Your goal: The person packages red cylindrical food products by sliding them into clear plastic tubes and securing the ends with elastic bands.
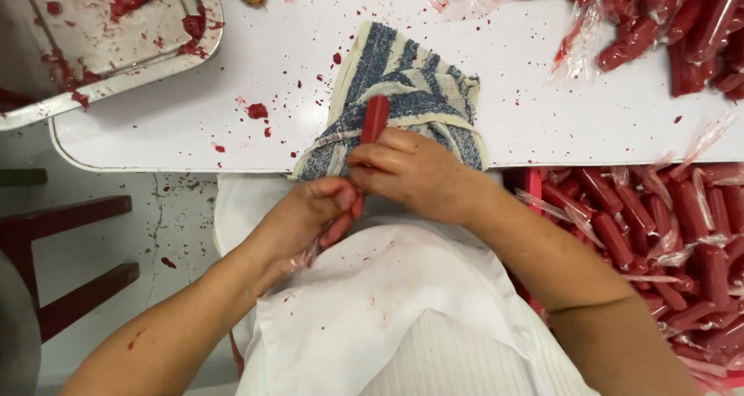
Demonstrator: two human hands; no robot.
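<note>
head view. the right hand (418, 175) lies over the lower half of a red stick (375, 119), a firm red cylinder wrapped in clear film. its fingers are curled around the stick and clench it. the upper end of the stick projects past the fingers and rests on a folded blue-and-white striped cloth (403, 82). the cloth appears to serve as a pad, giving the stick a non-slip, absorbent support at the table edge.

the left hand (310, 214) sits just below and to the left of the right hand, touching it. its fingertips are pinched together at the lower end of the stick. a tuft of clear film (302, 260) shows under the palm, so the pinch seems to be on the loose wrapper end; the exact contact is hidden by the fingers.

the stick lies roughly upright in the picture, crossing the near edge of the white table (194, 125), directly in front of the person's body. a white apron (372, 311) covers the lap beneath both hands and probably catches drips.

surroundings. a metal tray (155, 59) smeared with red paste stands at the far left of the table. a heap of wrapped red sticks (666, 24) lies at the far right of the table. a second, larger heap (666, 233) lies below table level on the person's right, within reach of the right arm. red specks are scattered over the table surface.
</note>
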